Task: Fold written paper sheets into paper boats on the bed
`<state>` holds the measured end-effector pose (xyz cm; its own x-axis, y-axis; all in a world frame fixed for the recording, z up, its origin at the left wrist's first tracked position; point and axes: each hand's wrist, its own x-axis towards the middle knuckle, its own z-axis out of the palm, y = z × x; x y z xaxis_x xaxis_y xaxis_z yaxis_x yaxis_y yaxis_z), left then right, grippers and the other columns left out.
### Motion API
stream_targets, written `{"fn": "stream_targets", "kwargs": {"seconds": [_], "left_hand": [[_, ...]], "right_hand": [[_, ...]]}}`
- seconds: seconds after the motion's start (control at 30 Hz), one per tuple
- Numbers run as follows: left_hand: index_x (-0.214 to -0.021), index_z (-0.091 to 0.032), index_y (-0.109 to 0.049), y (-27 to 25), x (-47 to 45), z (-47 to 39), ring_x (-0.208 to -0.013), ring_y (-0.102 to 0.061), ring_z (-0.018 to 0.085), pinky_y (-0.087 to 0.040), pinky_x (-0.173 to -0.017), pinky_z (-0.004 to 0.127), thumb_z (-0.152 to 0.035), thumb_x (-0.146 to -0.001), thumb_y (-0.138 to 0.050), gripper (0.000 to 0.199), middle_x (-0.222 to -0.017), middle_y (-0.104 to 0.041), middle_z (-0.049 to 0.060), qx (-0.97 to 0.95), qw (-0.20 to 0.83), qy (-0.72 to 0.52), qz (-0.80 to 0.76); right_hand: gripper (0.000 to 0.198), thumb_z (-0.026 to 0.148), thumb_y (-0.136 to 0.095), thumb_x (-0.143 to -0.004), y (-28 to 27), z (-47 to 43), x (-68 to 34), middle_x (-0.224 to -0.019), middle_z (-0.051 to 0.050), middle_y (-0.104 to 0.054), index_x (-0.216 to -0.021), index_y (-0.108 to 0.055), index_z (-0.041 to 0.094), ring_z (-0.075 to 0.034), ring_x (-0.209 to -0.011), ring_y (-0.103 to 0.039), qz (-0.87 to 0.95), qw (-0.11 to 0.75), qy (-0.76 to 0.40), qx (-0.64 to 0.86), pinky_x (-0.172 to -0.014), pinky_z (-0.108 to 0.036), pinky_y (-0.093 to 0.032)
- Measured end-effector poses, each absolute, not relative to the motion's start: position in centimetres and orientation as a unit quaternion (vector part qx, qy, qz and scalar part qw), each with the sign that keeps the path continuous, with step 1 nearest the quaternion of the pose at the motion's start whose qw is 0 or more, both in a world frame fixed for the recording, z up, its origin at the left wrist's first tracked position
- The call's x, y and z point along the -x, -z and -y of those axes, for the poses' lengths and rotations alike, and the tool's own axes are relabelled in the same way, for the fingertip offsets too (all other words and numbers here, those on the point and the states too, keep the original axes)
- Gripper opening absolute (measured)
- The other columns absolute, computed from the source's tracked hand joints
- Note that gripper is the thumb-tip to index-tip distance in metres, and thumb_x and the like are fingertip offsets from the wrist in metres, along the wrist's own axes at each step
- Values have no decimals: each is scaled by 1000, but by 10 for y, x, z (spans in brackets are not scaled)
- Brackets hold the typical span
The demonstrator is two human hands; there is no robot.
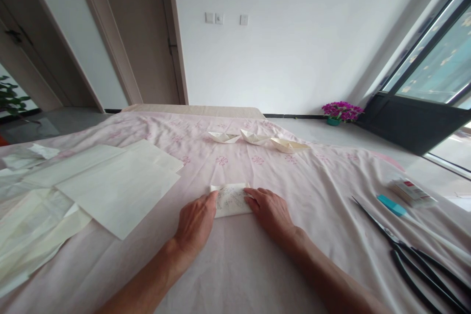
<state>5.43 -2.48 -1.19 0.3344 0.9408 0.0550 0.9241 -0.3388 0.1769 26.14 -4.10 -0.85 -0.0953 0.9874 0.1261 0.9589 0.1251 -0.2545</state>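
Observation:
A small folded sheet of paper (231, 200) with faint markings lies on the pink cloth in front of me. My left hand (197, 218) grips its left edge, the thumb at the paper's side and the fingers curled. At the right edge, my right hand (270, 211) pinches the paper between thumb and fingertips. What is under the paper and the far fingers is hidden. Beyond it stand three folded paper boats: a left one (223, 137), a middle one (254, 137) and a yellowish right one (290, 145).
Flat paper sheets (125, 186) and crumpled yellowish paper (40, 235) lie to the left. On the right are black scissors (393, 238), a blue-headed tool with a white handle (392, 204) and a small white box (412, 192). The cloth (235, 265) is wrinkled.

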Motion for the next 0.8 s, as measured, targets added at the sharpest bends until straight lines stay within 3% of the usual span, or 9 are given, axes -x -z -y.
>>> {"fn": "stream_targets", "kwargs": {"seconds": [0.63, 0.8], "left_hand": [[-128, -21, -52, 17, -60, 26, -77, -66, 21, -49, -66, 30, -7, -90, -36, 43, -88, -68, 7, -822, -40, -32, -567], [-126, -19, -55, 11, -61, 31, -85, -63, 22, -49, -79, 37, -6, -90, -38, 42, -94, -67, 8, -827, -89, -44, -554]], "right_hand": [[32, 41, -39, -96, 13, 39, -262, -91, -2, -66, -115, -62, 29, -18, -86, -62, 741, 124, -24, 659, -65, -26, -36], [32, 41, -38, -96, 12, 38, -262, -91, -2, -66, -117, -61, 30, -18, -87, -62, 740, 114, -21, 662, -65, -26, -36]]}}
